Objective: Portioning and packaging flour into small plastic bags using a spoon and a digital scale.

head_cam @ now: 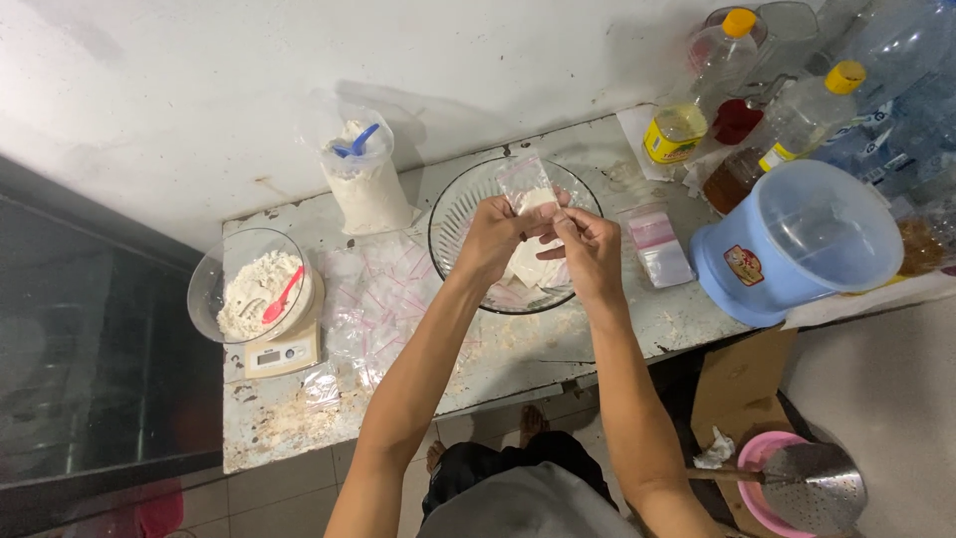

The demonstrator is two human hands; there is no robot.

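Head view: my left hand (495, 234) and right hand (588, 242) meet above the large glass bowl (460, 209), both pinched shut on a small clear bag (529, 189) partly filled with white powder, held upright between my fingertips over the bowl's middle. On the worktop (518, 349), loose empty clear bags (383, 299) lie just left of the bowl and a stack of them (659, 247) just right; farther left, a smaller bowl of flour (249, 284) with a pink spoon (283, 295) sits on a scale (284, 354), and behind stands an open flour sack (366, 184) holding a blue scoop (357, 141).
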